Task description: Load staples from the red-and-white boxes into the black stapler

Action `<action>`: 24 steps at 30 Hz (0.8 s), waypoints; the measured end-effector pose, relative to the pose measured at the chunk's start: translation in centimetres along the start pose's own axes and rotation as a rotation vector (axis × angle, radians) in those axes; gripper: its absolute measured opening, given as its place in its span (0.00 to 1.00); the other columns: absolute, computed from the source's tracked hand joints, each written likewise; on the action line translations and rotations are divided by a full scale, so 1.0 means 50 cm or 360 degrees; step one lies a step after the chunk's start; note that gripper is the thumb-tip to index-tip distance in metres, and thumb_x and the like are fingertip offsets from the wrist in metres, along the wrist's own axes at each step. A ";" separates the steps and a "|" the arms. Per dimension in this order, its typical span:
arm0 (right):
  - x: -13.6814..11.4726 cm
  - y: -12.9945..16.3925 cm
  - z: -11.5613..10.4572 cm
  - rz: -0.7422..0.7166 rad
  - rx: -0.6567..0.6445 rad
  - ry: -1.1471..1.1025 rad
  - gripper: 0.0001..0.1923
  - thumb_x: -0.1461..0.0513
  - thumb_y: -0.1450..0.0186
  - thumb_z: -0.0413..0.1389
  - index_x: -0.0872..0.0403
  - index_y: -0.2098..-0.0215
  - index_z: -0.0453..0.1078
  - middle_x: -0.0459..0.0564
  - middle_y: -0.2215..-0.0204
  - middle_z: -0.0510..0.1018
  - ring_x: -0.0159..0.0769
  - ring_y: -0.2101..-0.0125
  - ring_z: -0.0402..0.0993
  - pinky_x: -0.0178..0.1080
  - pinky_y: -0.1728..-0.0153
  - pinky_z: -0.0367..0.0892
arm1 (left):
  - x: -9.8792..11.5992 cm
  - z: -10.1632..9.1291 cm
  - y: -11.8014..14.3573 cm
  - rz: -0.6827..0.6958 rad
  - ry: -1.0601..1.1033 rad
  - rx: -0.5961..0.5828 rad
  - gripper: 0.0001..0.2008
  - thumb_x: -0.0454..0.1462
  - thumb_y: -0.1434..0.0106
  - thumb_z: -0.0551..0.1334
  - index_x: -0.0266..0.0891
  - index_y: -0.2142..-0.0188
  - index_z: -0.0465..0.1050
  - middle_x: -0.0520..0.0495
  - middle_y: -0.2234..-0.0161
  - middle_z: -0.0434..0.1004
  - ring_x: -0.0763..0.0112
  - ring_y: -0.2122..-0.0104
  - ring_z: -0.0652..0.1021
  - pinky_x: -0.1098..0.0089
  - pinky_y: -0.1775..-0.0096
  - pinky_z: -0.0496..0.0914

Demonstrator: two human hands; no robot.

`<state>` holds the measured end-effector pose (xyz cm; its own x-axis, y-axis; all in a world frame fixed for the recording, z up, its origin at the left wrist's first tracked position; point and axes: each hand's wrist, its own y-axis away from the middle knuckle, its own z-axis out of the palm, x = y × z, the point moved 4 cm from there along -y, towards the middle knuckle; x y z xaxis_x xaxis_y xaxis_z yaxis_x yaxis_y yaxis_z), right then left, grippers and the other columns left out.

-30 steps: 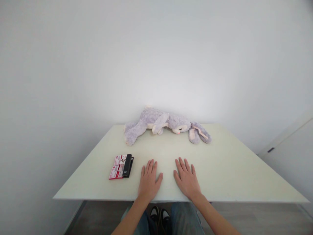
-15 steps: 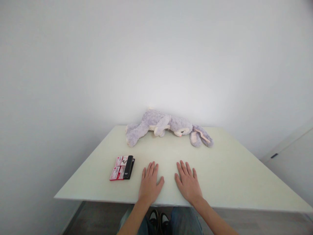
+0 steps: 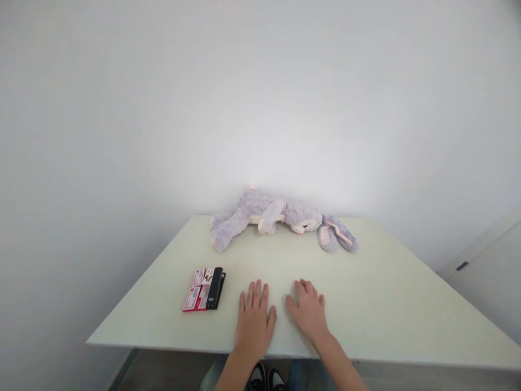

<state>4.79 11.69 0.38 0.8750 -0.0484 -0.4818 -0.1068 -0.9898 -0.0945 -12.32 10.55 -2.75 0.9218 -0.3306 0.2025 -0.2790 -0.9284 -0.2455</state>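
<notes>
My left hand (image 3: 254,320) lies palm down on the pale table (image 3: 366,304), its fingers stretched out and holding nothing. To its left, a black stapler (image 3: 215,288) rests beside several small red-and-white boxes (image 3: 198,290) set together in a block. My right hand (image 3: 308,309) is also palm down near the table's front edge, its fingers bent a little and thumb apart, with nothing in it. Whether its palm touches the tabletop I cannot tell. Beyond both hands, a lilac plush rabbit (image 3: 266,212) lies on its side, long ears pointing right.
A plain white wall (image 3: 260,98) rises directly behind the table. Below the front edge are my shoes (image 3: 257,374) and the grey floor (image 3: 163,369). At the far right is a white door (image 3: 496,271) with a dark handle (image 3: 462,266).
My right hand has shifted slightly left, and its fingers have gone from flat and spread to bent. My left hand stays flat. The view has tilted up a little.
</notes>
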 end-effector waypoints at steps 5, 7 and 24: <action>-0.266 -0.022 0.096 -0.0227 -0.0100 -0.0341 0.42 0.44 0.32 0.50 0.49 0.26 0.44 0.54 0.31 0.61 0.50 0.34 0.60 0.52 0.38 0.61 | 0.003 0.042 0.046 -0.0032 -0.0039 -0.0090 0.33 0.42 0.29 0.51 0.53 0.27 0.43 0.53 0.26 0.46 0.51 0.28 0.49 0.40 0.30 0.51; -0.357 -0.039 0.136 -0.0259 -0.0128 -0.0419 0.49 0.42 0.35 0.54 0.53 0.26 0.40 0.59 0.32 0.61 0.52 0.35 0.61 0.52 0.40 0.64 | -0.010 0.068 0.062 -0.0022 -0.0041 -0.0161 0.32 0.43 0.29 0.51 0.51 0.28 0.48 0.51 0.27 0.49 0.50 0.29 0.54 0.40 0.32 0.57; -0.054 -0.128 -0.050 -0.0583 -0.0379 -0.0263 0.15 0.55 0.30 0.59 0.53 0.48 0.72 0.51 0.49 0.78 0.42 0.48 0.74 0.53 0.44 0.68 | 0.026 -0.056 -0.004 -0.0060 0.0186 0.0084 0.23 0.43 0.28 0.52 0.49 0.35 0.64 0.47 0.33 0.64 0.55 0.35 0.65 0.50 0.37 0.63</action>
<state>4.30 17.82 4.44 0.7459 0.3128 -0.5881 0.3233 -0.9419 -0.0908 -11.80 9.82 0.22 0.8928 -0.3160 0.3210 -0.2273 -0.9313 -0.2845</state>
